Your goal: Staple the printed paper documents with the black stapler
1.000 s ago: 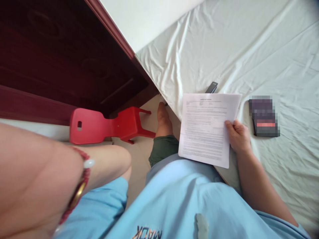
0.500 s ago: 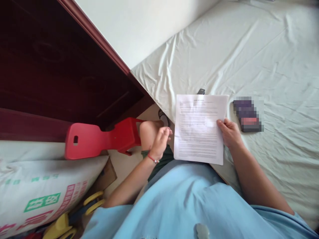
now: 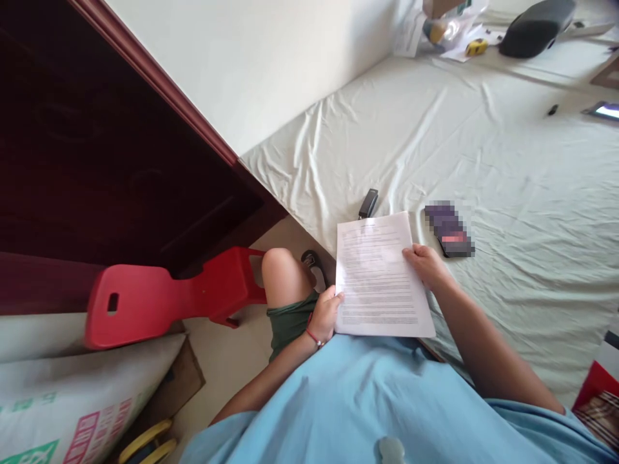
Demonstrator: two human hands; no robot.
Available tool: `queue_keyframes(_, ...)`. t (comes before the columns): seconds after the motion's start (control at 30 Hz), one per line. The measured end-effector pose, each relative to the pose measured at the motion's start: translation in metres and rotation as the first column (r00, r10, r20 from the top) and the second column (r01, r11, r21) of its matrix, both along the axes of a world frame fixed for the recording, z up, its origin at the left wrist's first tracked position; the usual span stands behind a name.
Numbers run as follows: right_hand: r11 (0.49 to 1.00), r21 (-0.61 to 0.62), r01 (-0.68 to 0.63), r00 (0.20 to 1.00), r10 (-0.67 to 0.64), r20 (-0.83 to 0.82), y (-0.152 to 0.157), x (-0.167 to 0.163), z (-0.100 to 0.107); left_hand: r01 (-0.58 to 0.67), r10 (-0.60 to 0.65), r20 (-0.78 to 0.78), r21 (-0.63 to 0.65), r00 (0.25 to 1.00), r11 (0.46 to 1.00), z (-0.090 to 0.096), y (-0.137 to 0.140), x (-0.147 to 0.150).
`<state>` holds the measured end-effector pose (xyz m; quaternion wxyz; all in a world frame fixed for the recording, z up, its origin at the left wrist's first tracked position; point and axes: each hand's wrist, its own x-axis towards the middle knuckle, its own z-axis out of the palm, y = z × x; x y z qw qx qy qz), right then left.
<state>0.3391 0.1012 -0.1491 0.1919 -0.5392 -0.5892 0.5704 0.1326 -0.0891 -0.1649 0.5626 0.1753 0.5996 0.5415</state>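
Note:
A stack of printed paper sheets point(image 3: 374, 277) is held between my two hands, just above my lap and the bed's edge. My left hand point(image 3: 327, 312) pinches the lower left edge, thumb on top. At the upper right edge, my right hand point(image 3: 428, 265) grips the sheets with its thumb on the print and the other fingers underneath, hidden. Just beyond the top edge lies a black stapler point(image 3: 368, 203) on the bed sheet. To the right of the papers rests a dark phone point(image 3: 449, 229), its screen pixelated.
The bed point(image 3: 507, 167) has a wrinkled pale sheet. A red plastic chair point(image 3: 130, 299) and a white printed sack point(image 3: 62, 399) stand at left, by dark wood furniture point(image 3: 120, 161). At the far right are a black case point(image 3: 534, 29), a yellow tape measure point(image 3: 476, 47) and a lit device point(image 3: 604, 111).
My left hand has come from beside the papers to grip their left edge. The papers have tilted slightly. The view has shifted, showing more of the bed's far side and the whole stapler.

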Motion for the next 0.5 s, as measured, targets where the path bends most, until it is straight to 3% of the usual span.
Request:
queue_keyframes(0.2,0.998,-0.062,-0.004,1.0,0.002,-0.03,-0.004,0.001,0.0,-0.039,0.037,0.032,0.061,0.999,0.997,0.006,-0.015,0.007)
queue_keyframes(0.4,0.997,-0.067,0.026,1.0,-0.026,-0.002,0.007,0.002,0.0,-0.009,0.01,-0.028,0.026,1.0,1.0,-0.005,-0.004,0.008)
queue_keyframes(0.5,0.992,-0.117,0.052,0.995,-0.062,-0.082,0.014,0.003,0.001,0.03,-0.029,-0.04,0.027,0.999,0.999,-0.003,0.006,0.008)
